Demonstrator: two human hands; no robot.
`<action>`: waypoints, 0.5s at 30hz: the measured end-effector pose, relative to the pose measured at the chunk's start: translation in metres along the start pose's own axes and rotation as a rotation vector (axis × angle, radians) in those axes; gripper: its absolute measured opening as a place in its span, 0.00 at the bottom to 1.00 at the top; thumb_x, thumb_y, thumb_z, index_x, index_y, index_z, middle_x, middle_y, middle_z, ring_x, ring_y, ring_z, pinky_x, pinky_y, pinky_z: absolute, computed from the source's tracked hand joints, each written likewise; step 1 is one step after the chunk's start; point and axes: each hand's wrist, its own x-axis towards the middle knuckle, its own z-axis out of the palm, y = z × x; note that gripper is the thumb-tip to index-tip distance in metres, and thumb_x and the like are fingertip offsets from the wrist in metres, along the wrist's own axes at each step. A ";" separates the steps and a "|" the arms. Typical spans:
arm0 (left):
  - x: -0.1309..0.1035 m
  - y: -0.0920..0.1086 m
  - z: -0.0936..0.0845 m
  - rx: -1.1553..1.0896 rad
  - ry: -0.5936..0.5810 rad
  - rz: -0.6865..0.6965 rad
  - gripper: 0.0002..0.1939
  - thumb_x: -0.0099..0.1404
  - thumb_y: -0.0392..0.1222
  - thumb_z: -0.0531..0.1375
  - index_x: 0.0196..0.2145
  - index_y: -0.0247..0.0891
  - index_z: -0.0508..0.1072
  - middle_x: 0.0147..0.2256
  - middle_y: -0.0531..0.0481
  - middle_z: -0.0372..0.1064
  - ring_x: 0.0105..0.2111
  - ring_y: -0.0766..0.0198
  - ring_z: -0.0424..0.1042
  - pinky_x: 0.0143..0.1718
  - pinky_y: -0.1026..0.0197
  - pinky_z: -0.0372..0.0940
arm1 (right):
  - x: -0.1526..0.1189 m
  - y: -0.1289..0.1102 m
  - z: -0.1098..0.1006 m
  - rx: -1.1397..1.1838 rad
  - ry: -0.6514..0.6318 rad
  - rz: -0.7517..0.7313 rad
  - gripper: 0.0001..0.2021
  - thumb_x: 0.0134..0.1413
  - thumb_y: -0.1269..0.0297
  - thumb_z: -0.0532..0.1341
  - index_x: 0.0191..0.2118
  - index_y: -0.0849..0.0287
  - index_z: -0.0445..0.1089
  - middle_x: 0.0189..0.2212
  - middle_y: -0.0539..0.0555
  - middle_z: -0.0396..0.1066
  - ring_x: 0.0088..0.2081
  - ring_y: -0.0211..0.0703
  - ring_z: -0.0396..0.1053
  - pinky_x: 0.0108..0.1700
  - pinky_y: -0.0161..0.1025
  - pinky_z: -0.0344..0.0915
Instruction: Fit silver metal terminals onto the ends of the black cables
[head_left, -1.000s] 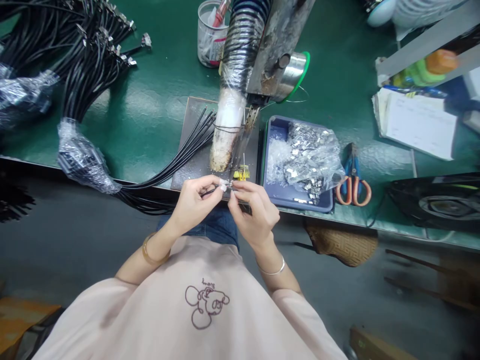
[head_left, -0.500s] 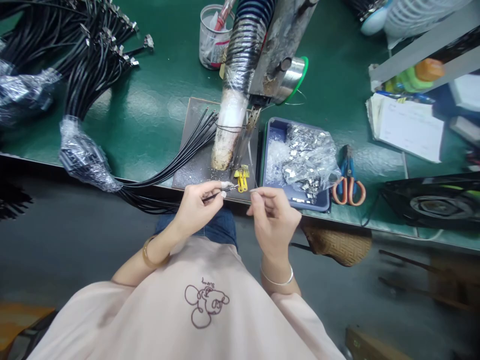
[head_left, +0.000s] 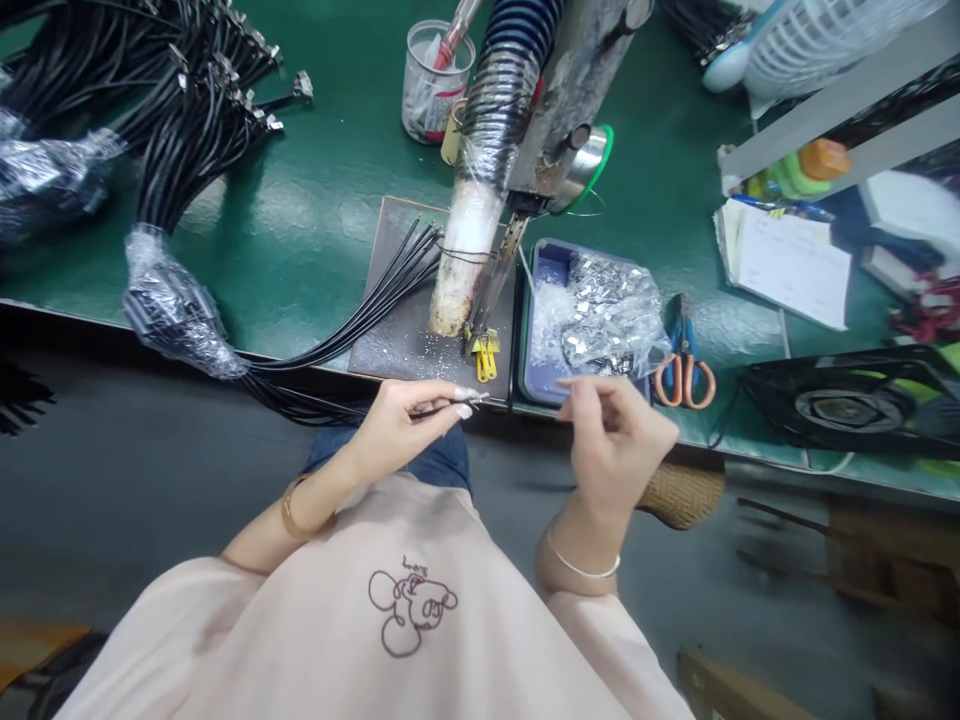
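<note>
At the table's front edge, my left hand (head_left: 409, 420) pinches a black cable (head_left: 426, 407) whose silvery end (head_left: 478, 398) sticks out past the fingertips. My right hand (head_left: 619, 435) is raised by the front of a blue tray (head_left: 544, 385), fingers curled and thumb against forefinger; whatever it holds, if anything, is too small to make out. Just beyond my left fingertips, a yellow clip (head_left: 487, 358) sits at the lower end of a metal fixture (head_left: 499, 275). More black cables (head_left: 375, 300) from the same bundle lie across a dark board (head_left: 390, 345).
In the tray lie bagged metal parts (head_left: 611, 310) and small clear pieces (head_left: 551, 315). Orange-handled pliers (head_left: 684, 365) rest to its right, near a black fan (head_left: 855, 405). A ribbed hose (head_left: 480, 190) and a solder spool (head_left: 581, 170) hang over the board. Plastic-wrapped cable bundles (head_left: 172, 300) lie left.
My right hand has moved right, away from my left hand, to the tray's front. My left hand has drawn slightly back from the yellow clip, still pinching the cable.
</note>
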 end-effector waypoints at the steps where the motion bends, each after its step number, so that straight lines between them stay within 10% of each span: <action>1: 0.000 0.002 0.001 0.016 -0.027 0.032 0.06 0.63 0.38 0.66 0.34 0.34 0.84 0.27 0.46 0.80 0.23 0.66 0.73 0.26 0.66 0.67 | 0.007 0.009 -0.004 -0.066 -0.037 0.017 0.13 0.65 0.57 0.59 0.30 0.55 0.74 0.19 0.48 0.70 0.20 0.38 0.64 0.26 0.37 0.59; 8: 0.005 0.014 -0.002 0.055 -0.286 0.041 0.08 0.65 0.37 0.65 0.29 0.35 0.83 0.27 0.46 0.80 0.21 0.68 0.69 0.22 0.67 0.60 | 0.043 0.059 -0.002 -0.221 -0.309 -0.039 0.10 0.59 0.58 0.62 0.30 0.56 0.75 0.28 0.54 0.77 0.25 0.43 0.66 0.32 0.41 0.60; 15: 0.012 -0.005 -0.005 -0.252 -0.096 -0.204 0.11 0.57 0.46 0.70 0.27 0.34 0.80 0.24 0.50 0.74 0.22 0.70 0.66 0.25 0.67 0.62 | 0.044 0.055 -0.001 -0.215 -0.365 -0.025 0.07 0.53 0.61 0.61 0.29 0.56 0.74 0.28 0.54 0.77 0.23 0.41 0.62 0.32 0.40 0.59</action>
